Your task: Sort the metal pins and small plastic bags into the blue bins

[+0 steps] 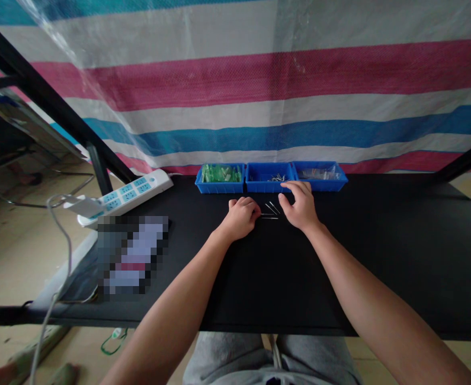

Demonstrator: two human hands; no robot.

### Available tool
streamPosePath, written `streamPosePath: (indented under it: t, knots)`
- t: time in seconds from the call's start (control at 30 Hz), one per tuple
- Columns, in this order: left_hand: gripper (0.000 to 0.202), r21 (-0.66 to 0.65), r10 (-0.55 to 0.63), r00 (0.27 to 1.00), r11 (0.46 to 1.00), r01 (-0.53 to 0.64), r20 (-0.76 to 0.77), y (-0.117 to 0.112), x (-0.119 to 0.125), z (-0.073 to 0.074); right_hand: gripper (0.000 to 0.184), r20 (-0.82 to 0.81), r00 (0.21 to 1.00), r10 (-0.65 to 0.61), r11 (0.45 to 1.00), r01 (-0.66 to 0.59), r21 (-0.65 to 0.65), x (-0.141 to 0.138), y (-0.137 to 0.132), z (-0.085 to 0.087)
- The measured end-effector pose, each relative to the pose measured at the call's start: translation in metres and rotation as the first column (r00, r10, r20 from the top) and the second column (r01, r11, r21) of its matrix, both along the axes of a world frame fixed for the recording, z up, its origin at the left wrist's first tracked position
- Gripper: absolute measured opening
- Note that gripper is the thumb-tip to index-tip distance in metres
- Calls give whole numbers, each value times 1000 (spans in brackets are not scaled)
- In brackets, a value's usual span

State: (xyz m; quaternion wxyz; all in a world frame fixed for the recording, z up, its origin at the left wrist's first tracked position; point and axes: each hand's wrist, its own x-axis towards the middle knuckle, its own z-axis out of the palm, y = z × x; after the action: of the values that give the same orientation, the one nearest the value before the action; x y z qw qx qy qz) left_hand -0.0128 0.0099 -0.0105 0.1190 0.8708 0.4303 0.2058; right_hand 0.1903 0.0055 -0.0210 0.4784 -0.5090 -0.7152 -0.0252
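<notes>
Both my hands rest on a black table (379,251) just in front of three blue bins. My left hand (241,216) is curled, fingers closed in a pinch on the end of a thin metal pin (269,216) that lies on the table. My right hand (299,206) has its fingers spread and arched, fingertips touching the rim of the middle blue bin (268,184). A few thin metal pins (273,207) lie between the two hands. The middle bin holds more small metal parts.
The left blue bin (220,179) holds green parts, and the right blue bin (319,176) holds clear bags. A white power strip (126,197) with a cable lies at the table's left. A blurred-out flat object (133,254) sits beside it. A striped tarp (259,80) hangs behind.
</notes>
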Motion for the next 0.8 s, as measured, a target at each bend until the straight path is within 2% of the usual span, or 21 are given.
streamPosePath:
  t: [0.07, 0.13, 0.3, 0.53, 0.8]
  knots:
    - [15, 12, 35, 999, 999, -35, 34, 0, 1, 0, 20, -7, 998, 65, 998, -65, -25, -2, -2, 3]
    - [14, 34, 70, 995, 997, -73, 78, 0, 1, 0, 23, -1, 989, 148, 987, -148, -70, -5, -5, 5]
    - [11, 88, 114, 981, 988, -129, 154, 0, 1, 1, 35, -3, 947, 320, 919, -312, -242, -11, -10, 8]
    - [12, 114, 105, 981, 986, -125, 165, 0, 2, 3, 40, -160, 947, 278, 881, -317, -350, -15, -13, 8]
    - [22, 41, 126, 961, 989, -140, 247, -3, 3, 6, 35, -276, 926, 259, 878, -345, -332, -14, -13, 9]
